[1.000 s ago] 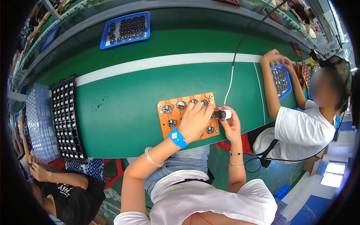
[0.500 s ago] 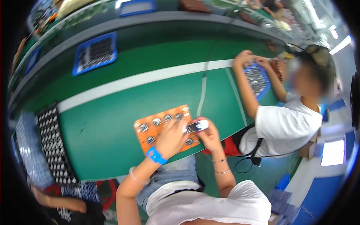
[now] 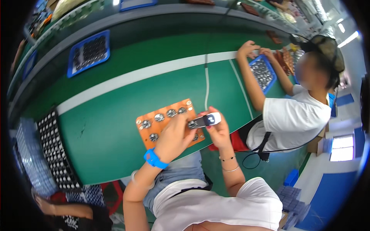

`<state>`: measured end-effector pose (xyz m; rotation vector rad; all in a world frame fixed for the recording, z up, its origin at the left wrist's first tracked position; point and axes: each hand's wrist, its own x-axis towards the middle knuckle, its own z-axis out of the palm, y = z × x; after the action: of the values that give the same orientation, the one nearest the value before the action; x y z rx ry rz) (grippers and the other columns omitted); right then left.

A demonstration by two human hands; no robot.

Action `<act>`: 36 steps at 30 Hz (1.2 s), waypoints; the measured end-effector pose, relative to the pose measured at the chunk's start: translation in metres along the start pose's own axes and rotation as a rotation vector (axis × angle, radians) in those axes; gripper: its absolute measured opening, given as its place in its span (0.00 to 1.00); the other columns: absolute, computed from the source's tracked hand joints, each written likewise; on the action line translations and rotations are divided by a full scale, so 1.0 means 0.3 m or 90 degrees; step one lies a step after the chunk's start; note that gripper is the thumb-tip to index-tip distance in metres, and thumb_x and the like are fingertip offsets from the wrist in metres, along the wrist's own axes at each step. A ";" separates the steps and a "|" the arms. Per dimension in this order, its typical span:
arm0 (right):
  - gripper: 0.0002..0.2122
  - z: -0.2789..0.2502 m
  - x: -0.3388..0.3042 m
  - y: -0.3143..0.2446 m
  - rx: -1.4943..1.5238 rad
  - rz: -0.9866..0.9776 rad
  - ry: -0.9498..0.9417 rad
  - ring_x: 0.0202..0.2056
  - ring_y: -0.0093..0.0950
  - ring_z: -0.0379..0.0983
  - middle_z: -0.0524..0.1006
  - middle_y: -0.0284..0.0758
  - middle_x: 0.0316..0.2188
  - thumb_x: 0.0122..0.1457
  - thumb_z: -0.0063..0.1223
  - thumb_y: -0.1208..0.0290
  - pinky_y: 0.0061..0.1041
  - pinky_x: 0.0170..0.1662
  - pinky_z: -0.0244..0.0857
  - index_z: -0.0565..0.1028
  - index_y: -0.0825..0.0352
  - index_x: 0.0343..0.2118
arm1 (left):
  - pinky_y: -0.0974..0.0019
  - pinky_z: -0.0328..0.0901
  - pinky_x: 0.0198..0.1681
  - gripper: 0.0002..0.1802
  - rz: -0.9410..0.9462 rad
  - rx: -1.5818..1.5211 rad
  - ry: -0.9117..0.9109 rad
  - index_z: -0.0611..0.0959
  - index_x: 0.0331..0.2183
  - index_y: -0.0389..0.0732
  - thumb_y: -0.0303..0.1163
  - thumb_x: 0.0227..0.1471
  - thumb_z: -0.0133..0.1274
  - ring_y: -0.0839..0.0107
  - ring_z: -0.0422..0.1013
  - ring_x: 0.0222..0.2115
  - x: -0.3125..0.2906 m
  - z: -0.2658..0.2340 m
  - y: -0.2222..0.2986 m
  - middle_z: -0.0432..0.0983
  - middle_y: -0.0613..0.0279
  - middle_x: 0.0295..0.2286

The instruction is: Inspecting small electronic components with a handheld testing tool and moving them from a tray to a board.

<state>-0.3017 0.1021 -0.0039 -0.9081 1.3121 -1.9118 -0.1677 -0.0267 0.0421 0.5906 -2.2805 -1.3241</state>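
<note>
Between my hands is a small elongated black-and-white device [image 3: 204, 120], with a rounded white end and a dark middle. My right hand [image 3: 219, 135] is closed round the white end, thumb and fingers gripping its sides. The fingers of my left hand [image 3: 172, 139] are closed at the other end, where a small round dark part [image 3: 192, 124] shows; whether that part is separate I cannot tell. Below lies an orange board [image 3: 148, 135] holding rows of round black-and-silver parts [image 3: 158, 117]. My left hand and wrist, wearing a blue band [image 3: 155, 158], hide part of the board.
A black tray [image 3: 58, 150] of small light parts stands at the left edge beside stacked clear trays [image 3: 32, 154]. A blue tray [image 3: 89, 53] of dark parts lies at the back left. At right, a co-worker [image 3: 296, 119] reaches over another blue tray [image 3: 263, 74].
The device has been tilted and lifted slightly in my hands, showing its white end more plainly. My left hand remains over the board. The whole view has shifted a little.
</note>
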 end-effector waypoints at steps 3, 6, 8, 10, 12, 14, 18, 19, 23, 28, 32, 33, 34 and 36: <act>0.25 -0.009 -0.008 0.011 -0.025 -0.007 -0.002 0.53 0.38 0.68 0.71 0.43 0.48 0.60 0.51 0.76 0.39 0.56 0.61 0.59 0.69 0.60 | 0.62 0.70 0.38 0.22 0.049 -0.003 -0.005 0.70 0.41 0.36 0.24 0.44 0.61 0.59 0.74 0.35 0.005 0.009 -0.006 0.74 0.52 0.34; 0.24 0.002 -0.005 0.016 0.008 -0.025 -0.040 0.53 0.30 0.66 0.70 0.40 0.50 0.60 0.49 0.79 0.32 0.57 0.60 0.60 0.69 0.59 | 0.62 0.69 0.39 0.23 0.073 0.030 0.011 0.70 0.42 0.36 0.24 0.43 0.61 0.58 0.74 0.36 0.001 -0.019 0.021 0.74 0.52 0.34; 0.24 0.012 -0.003 0.019 0.013 -0.026 -0.042 0.53 0.30 0.67 0.70 0.40 0.50 0.60 0.49 0.80 0.32 0.56 0.60 0.60 0.69 0.59 | 0.62 0.69 0.40 0.24 0.084 0.027 0.016 0.70 0.42 0.36 0.24 0.43 0.62 0.57 0.74 0.36 0.000 -0.030 0.023 0.74 0.52 0.34; 0.23 0.018 0.001 0.019 0.010 -0.029 -0.039 0.52 0.30 0.67 0.70 0.40 0.50 0.60 0.49 0.80 0.32 0.56 0.61 0.61 0.69 0.59 | 0.61 0.69 0.40 0.25 0.099 0.019 0.019 0.70 0.43 0.36 0.24 0.42 0.62 0.56 0.73 0.37 0.004 -0.031 0.014 0.74 0.52 0.34; 0.23 0.007 -0.007 0.026 0.002 -0.026 -0.040 0.53 0.31 0.67 0.70 0.40 0.50 0.60 0.49 0.79 0.33 0.56 0.60 0.61 0.69 0.59 | 0.61 0.69 0.39 0.25 0.088 0.033 0.004 0.70 0.42 0.36 0.24 0.42 0.62 0.56 0.73 0.37 -0.001 -0.024 -0.003 0.74 0.52 0.35; 0.23 0.003 -0.009 0.031 -0.001 -0.022 -0.045 0.53 0.32 0.66 0.70 0.41 0.50 0.60 0.49 0.79 0.34 0.57 0.60 0.60 0.69 0.59 | 0.60 0.68 0.39 0.24 0.067 0.025 0.008 0.70 0.42 0.36 0.24 0.42 0.62 0.56 0.73 0.37 -0.001 -0.010 -0.021 0.74 0.52 0.35; 0.27 -0.015 -0.004 0.024 0.131 -0.036 0.147 0.56 0.37 0.63 0.66 0.40 0.53 0.61 0.49 0.74 0.41 0.61 0.54 0.53 0.63 0.62 | 0.57 0.65 0.41 0.22 0.063 0.167 -0.037 0.71 0.42 0.37 0.25 0.44 0.60 0.55 0.70 0.39 -0.014 0.046 -0.095 0.74 0.53 0.36; 0.26 -0.017 0.004 0.021 0.138 -0.047 0.134 0.55 0.37 0.64 0.68 0.41 0.52 0.61 0.50 0.75 0.39 0.60 0.56 0.54 0.65 0.61 | 0.57 0.62 0.43 0.22 0.108 0.215 -0.036 0.71 0.42 0.37 0.26 0.43 0.59 0.57 0.69 0.40 -0.023 0.058 -0.118 0.74 0.55 0.36; 0.27 -0.029 -0.012 0.018 0.111 -0.005 0.118 0.55 0.37 0.64 0.68 0.40 0.52 0.60 0.52 0.73 0.40 0.61 0.55 0.55 0.65 0.61 | 0.58 0.62 0.43 0.22 0.117 0.292 0.027 0.72 0.41 0.39 0.26 0.41 0.60 0.59 0.69 0.40 -0.045 0.031 -0.099 0.74 0.56 0.35; 0.25 -0.012 -0.013 0.030 0.003 0.002 0.046 0.54 0.36 0.65 0.70 0.41 0.49 0.59 0.52 0.76 0.37 0.59 0.58 0.58 0.68 0.58 | 0.58 0.62 0.39 0.16 0.124 0.298 -0.006 0.72 0.39 0.37 0.24 0.44 0.54 0.60 0.68 0.35 -0.049 -0.009 -0.100 0.71 0.57 0.30; 0.21 0.052 -0.002 0.010 -0.134 -0.001 -0.042 0.52 0.34 0.68 0.72 0.41 0.48 0.60 0.51 0.76 0.34 0.56 0.61 0.62 0.70 0.55 | 0.56 0.65 0.34 0.15 0.057 0.189 0.001 0.72 0.36 0.38 0.26 0.45 0.59 0.56 0.71 0.34 -0.066 -0.017 -0.097 0.73 0.57 0.32; 0.20 0.059 -0.004 0.011 -0.121 -0.001 -0.035 0.52 0.32 0.67 0.71 0.41 0.49 0.60 0.49 0.78 0.33 0.56 0.60 0.63 0.70 0.55 | 0.56 0.65 0.34 0.15 0.057 0.187 0.001 0.72 0.36 0.38 0.26 0.45 0.59 0.56 0.71 0.34 -0.069 -0.021 -0.089 0.73 0.57 0.32; 0.19 0.062 -0.006 0.011 -0.109 -0.002 -0.029 0.53 0.30 0.67 0.71 0.40 0.49 0.60 0.48 0.80 0.31 0.57 0.59 0.64 0.71 0.54 | 0.57 0.66 0.33 0.15 0.048 0.142 0.000 0.72 0.37 0.38 0.25 0.46 0.58 0.56 0.72 0.34 -0.070 -0.032 -0.073 0.73 0.56 0.33; 0.20 0.057 -0.003 0.007 -0.127 -0.014 -0.027 0.53 0.31 0.67 0.71 0.40 0.49 0.61 0.48 0.79 0.31 0.57 0.59 0.61 0.71 0.56 | 0.58 0.68 0.32 0.15 0.040 0.097 0.001 0.72 0.38 0.37 0.25 0.47 0.58 0.56 0.72 0.35 -0.068 -0.046 -0.055 0.73 0.55 0.33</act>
<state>-0.2868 0.0935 -0.0015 -1.0598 1.4926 -1.7906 -0.1410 -0.0322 0.0307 0.5648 -2.3933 -1.1264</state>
